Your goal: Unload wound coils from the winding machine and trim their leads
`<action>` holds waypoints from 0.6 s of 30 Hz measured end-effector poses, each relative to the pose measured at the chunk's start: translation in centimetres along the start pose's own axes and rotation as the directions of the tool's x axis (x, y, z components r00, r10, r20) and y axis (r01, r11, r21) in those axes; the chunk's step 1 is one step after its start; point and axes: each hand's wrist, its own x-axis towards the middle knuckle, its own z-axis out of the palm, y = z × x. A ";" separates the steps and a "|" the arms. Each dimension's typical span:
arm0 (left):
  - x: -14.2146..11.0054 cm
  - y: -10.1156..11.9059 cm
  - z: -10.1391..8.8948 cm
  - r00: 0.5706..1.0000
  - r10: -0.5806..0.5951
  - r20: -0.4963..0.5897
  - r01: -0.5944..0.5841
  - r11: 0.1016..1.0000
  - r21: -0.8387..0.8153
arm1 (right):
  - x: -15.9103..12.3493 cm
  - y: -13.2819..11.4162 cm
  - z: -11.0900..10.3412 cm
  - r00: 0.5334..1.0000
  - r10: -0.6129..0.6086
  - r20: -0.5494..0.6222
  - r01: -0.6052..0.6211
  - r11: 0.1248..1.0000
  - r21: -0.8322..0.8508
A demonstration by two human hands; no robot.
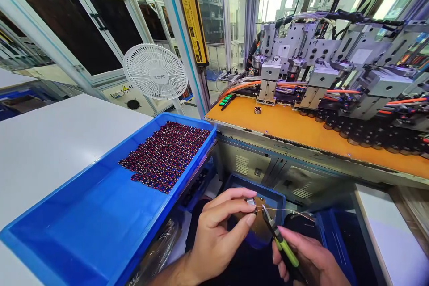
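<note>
Past the right edge of a blue tray (77,214), the left hand (214,234) pinches a small metal component (250,203) between thumb and fingertips, while the right hand (310,252) grips green-handled nippers (287,251), tips beside thin copper-coloured wire (278,209).

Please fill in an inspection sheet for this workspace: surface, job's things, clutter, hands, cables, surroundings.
Surface: white table at left; orange bench top beyond the hands.
Job's things: small metal part, thin wire running rightward from it; green-handled pliers, tips near the wire.
Clutter: blue tray, partly covered with small parts; round piece on the bench top.
Hands: left hand pinches the metal part; right hand grips the pliers.
Cables: orange lines beside the machine.
Surroundings: white fan, yellow housing on a post.
</note>
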 end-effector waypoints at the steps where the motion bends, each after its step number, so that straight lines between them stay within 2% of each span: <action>1: 0.0 -0.1 0.0 1.000 -0.005 0.005 0.005 1.000 -0.004 | 0.0 0.1 0.0 1.000 -0.015 0.005 0.015 1.000 0.015; 9: -0.1 -0.3 0.0 1.000 -0.015 0.012 0.015 1.000 -0.015 | -0.1 0.4 -0.1 0.999 -0.023 0.033 0.020 0.995 0.094; 12: -0.1 -0.3 0.1 1.000 -0.021 0.012 0.021 1.000 -0.017 | 0.0 0.5 -0.1 0.998 0.059 0.027 -0.061 0.994 0.089; 15: 0.0 -0.3 0.2 1.000 -0.023 0.015 0.023 1.000 -0.019 | 0.4 0.5 -0.2 0.986 0.167 -0.027 -0.165 0.984 0.073; 18: -0.1 -0.5 0.1 1.000 -0.009 0.026 0.010 0.999 -0.035 | 0.6 0.5 -0.5 0.994 0.096 -0.053 -0.098 0.994 -0.047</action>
